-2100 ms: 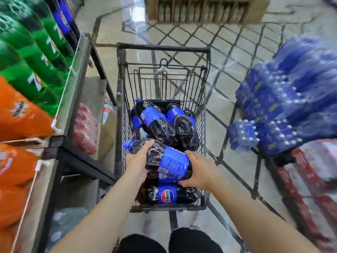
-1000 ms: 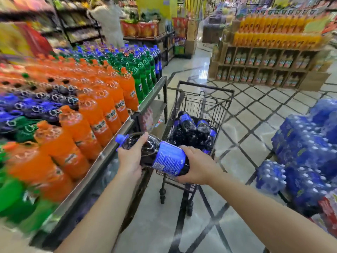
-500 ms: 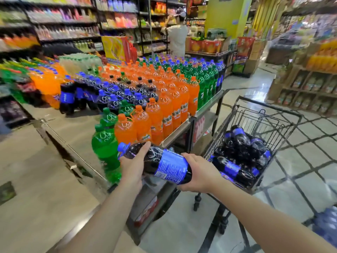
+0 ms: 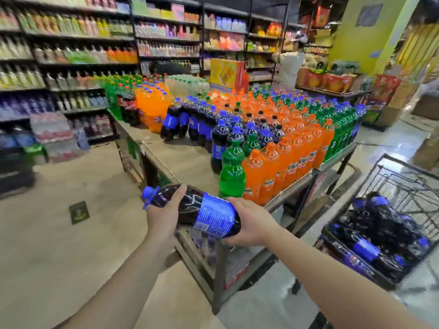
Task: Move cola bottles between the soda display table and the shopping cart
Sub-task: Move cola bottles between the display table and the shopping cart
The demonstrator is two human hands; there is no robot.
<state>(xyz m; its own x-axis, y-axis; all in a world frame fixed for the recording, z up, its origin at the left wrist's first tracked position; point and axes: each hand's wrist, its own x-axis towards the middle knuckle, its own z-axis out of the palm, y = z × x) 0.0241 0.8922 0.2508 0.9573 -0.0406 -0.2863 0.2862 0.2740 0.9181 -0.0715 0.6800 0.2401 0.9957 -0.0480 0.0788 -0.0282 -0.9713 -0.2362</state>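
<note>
The left hand (image 4: pixel 164 216) wraps the dark shoulder of a cola bottle (image 4: pixel 193 210) just behind its blue cap, thumb up over the top, and the right hand (image 4: pixel 249 222) cups the bottle's base with fingers curled round the end of the blue label. The bottle lies on its side between them, cap to the left, held in the air over the near corner of the display table (image 4: pixel 187 160). On the table, beyond a bare stretch of top, stand rows of orange bottles (image 4: pixel 273 167), green bottles (image 4: pixel 232 172) and upright cola bottles (image 4: pixel 219 141), packed close together. To the right, beside the table, the cart (image 4: pixel 403 176) holds a heap of cola bottles lying on their sides (image 4: pixel 370 238). Stocked shelves (image 4: pixel 71 55) line the wall behind, blurred.
</note>
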